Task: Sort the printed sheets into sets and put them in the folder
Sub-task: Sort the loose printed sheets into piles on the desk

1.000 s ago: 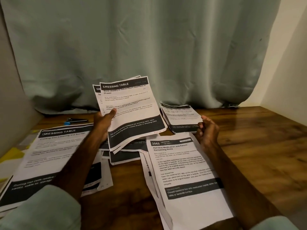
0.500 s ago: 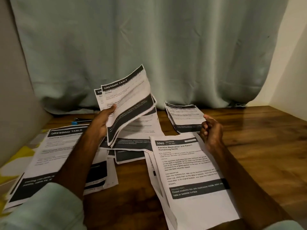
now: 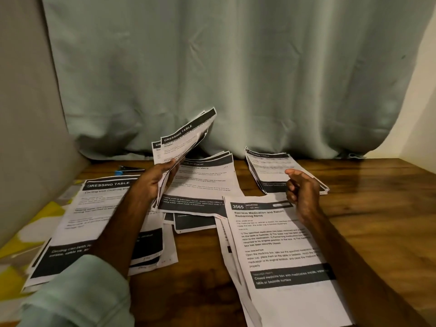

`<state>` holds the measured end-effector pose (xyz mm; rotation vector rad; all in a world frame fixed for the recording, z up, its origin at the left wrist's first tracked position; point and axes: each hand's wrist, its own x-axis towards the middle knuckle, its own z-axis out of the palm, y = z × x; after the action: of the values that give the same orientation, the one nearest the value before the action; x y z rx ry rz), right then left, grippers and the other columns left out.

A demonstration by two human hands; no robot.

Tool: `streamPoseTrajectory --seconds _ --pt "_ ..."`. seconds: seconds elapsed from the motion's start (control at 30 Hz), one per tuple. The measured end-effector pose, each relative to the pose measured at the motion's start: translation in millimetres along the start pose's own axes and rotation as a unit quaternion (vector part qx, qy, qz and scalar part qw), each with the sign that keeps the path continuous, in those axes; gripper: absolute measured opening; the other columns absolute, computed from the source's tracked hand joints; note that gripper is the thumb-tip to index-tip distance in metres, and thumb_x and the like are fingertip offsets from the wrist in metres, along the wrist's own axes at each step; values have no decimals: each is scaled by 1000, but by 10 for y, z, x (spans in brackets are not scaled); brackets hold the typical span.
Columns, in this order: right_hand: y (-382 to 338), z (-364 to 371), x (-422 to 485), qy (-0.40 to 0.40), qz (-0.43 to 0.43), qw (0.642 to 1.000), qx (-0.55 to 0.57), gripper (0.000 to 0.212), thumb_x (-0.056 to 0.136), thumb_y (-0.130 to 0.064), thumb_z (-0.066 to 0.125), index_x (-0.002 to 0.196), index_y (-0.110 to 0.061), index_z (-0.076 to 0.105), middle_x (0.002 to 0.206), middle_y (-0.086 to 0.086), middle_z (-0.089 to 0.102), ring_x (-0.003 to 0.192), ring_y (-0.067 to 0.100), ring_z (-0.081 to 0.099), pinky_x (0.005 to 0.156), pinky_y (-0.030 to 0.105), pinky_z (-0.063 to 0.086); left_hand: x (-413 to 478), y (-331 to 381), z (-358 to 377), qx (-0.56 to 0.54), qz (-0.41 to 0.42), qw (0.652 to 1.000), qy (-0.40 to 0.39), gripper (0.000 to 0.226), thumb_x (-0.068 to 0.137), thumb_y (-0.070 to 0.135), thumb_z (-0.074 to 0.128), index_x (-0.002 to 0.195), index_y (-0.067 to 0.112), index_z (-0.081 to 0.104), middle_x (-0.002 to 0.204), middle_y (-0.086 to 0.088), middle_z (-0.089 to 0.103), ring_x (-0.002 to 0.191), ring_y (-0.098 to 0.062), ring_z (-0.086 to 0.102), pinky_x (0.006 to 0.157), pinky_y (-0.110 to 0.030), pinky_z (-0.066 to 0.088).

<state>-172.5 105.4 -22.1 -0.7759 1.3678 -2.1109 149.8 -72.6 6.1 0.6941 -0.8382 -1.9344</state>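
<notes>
My left hand (image 3: 153,182) grips a few "DRESSING TABLE" sheets (image 3: 186,135), lifted off the table and tilted almost on edge. My right hand (image 3: 302,190) hovers with loosely curled fingers, holding nothing, above the top corner of the "3565 Bedroom" stack (image 3: 278,251). Another "DRESSING TABLE" pile (image 3: 94,208) lies at the left under my left forearm. A middle pile (image 3: 205,182) lies flat behind the held sheets. A small stack (image 3: 269,171) sits at the back right. No folder is in view.
A wooden table (image 3: 368,220) carries everything. A pale green curtain (image 3: 224,67) hangs behind it. A dark stapler with a blue tip (image 3: 129,169) lies at the back left. Yellow-patterned cloth (image 3: 40,223) shows at the left edge.
My left hand has raised its sheets and turned them from flat-facing to nearly edge-on, uncovering the middle pile. My right hand has stayed about where it was.
</notes>
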Motion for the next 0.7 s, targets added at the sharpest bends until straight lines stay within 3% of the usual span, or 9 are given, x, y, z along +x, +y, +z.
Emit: streamPoseTrajectory --seconds 0.1,0.27,0.37,0.43,0.53,0.63,0.7 --pt "0 16 -15 -4 1 1000 -8 15 97 -7 56 100 -6 71 57 0 47 44 9 36 38 19 25 68 -24 -33 22 5 1000 13 47 94 14 65 140 3 58 139 -14 62 65 -9 73 50 -17 56" --pt "-14 29 -43 -5 3 1000 -27 17 98 -7 55 106 -4 70 57 1 47 43 8 36 38 18 25 44 -28 -3 4 -1 1000 12 48 91 14 66 138 2 58 136 -15 64 65 -10 73 51 -17 57" --pt "-21 40 -57 -4 5 999 -35 18 99 -8 55 108 -2 70 58 2 47 42 8 36 38 17 26 50 -26 -23 46 2 999 19 68 72 21 76 137 6 61 135 -11 65 81 -11 74 52 -19 57" --pt "-24 46 -56 -6 9 999 -38 20 100 -7 54 110 0 69 57 2 46 41 8 35 38 17 25 55 -29 -24 65 1 998 27 60 78 23 76 135 8 63 131 -10 68 94 -14 73 53 -21 56" --pt "-23 53 -54 -12 12 999 -44 22 100 -7 53 112 2 68 57 3 45 41 8 35 38 18 25 100 -34 -32 79 14 996 50 37 94 17 70 130 9 66 121 -13 72 71 -14 75 50 -21 56" --pt "-12 49 -54 -15 9 998 -53 22 100 -8 54 112 1 69 59 4 46 42 8 36 38 18 26 123 -18 -51 110 7 992 63 30 95 17 69 124 8 67 109 -12 75 73 -21 75 56 -31 61" --pt "-5 49 -52 -16 6 998 -59 21 100 -8 54 111 1 70 59 5 46 43 10 36 38 19 26 118 0 -39 113 3 992 63 27 96 18 69 119 7 67 91 -10 78 66 -21 75 51 -31 60"
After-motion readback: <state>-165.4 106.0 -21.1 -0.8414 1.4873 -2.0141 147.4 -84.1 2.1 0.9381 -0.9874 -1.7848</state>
